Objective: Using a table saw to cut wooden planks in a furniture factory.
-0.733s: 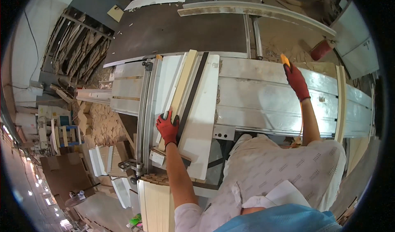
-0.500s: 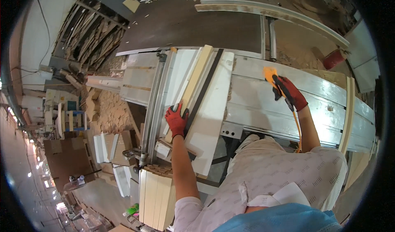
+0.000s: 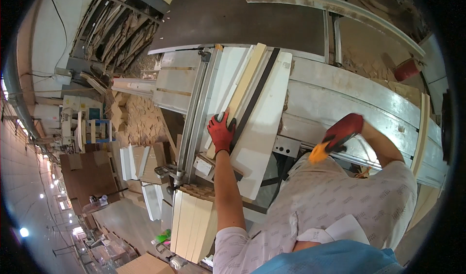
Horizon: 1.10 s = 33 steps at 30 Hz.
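Note:
My left hand [image 3: 221, 131], in a red glove with dark fingertips, lies over the near part of a long pale yellow wooden strip [image 3: 247, 75], its fingers curled round the strip. That strip rests lengthwise on a white board [image 3: 264, 133], beside a black strip [image 3: 256, 97]. My right hand [image 3: 342, 134], in a matching glove, is closed round an orange hand tool [image 3: 319, 153]. The tool points down and left, close in front of my shirt, above the near edge of the metal saw table [image 3: 349, 97]. Its exact kind is unclear.
A metal fence rail [image 3: 196, 114] runs left of the board. Stacked pale strips [image 3: 191, 225] stand at lower left. Another pale strip [image 3: 421, 133] crosses the table's right end. Beyond lies a dark panel [image 3: 242, 24]; a red container [image 3: 407, 70] stands far right.
My right hand has swung the orange tool from over the metal table back toward my body, and its tip now points down-left. My left hand stays on the wooden strip. The view has shifted slightly.

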{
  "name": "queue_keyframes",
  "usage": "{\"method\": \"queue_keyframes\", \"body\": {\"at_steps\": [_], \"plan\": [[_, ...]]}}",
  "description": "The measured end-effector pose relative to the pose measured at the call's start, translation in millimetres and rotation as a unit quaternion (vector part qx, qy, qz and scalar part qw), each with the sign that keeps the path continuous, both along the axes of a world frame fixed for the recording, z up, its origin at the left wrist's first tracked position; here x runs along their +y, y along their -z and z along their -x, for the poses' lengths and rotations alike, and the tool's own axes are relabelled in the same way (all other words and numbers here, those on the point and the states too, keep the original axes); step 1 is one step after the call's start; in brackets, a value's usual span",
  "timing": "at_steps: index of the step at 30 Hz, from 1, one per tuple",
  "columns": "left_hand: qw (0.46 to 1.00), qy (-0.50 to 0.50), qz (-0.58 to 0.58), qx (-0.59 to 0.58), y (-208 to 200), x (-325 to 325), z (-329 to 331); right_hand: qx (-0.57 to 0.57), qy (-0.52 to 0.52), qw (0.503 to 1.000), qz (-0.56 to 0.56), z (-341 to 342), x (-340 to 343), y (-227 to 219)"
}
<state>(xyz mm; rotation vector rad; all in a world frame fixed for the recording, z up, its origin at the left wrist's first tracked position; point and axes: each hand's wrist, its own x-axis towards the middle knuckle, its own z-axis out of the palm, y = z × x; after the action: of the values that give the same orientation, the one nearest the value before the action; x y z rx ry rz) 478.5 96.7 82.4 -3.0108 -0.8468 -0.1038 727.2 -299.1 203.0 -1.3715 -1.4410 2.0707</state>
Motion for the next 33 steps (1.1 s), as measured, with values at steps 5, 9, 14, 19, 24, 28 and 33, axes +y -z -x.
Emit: {"method": "queue_keyframes", "body": {"at_steps": [5,9,14,19,24,28,33], "plan": [[1.0,-0.002,-0.009,-0.011,-6.5,2.1,0.4,-0.336,0.389,0.845,0.148,-82.5,-86.6,-41.2],[1.0,0.005,0.012,-0.027,-6.4,-2.7,-9.2,-0.57,0.488,0.613,-0.247,-136.7,-144.6,39.8],[1.0,0.003,0.023,-0.018,-4.9,0.3,-1.5,-0.714,0.29,0.636,0.034,-80.3,-82.1,100.4],[1.0,0.012,0.003,-0.023,-5.9,-2.7,-3.7,-0.74,0.322,0.579,-0.115,-77.9,5.3,90.4],[0.999,0.005,0.011,-0.036,-5.5,-3.6,-4.4,-0.618,0.431,0.602,-0.267,-141.7,151.4,120.2],[0.998,0.016,0.004,-0.059,-5.2,-1.6,4.0,-0.588,0.431,0.635,-0.255,-185.1,250.3,141.9],[0.998,0.015,0.023,-0.054,-12.4,-2.4,2.4,-0.551,0.35,0.748,-0.119,-205.0,286.9,140.3]]}}
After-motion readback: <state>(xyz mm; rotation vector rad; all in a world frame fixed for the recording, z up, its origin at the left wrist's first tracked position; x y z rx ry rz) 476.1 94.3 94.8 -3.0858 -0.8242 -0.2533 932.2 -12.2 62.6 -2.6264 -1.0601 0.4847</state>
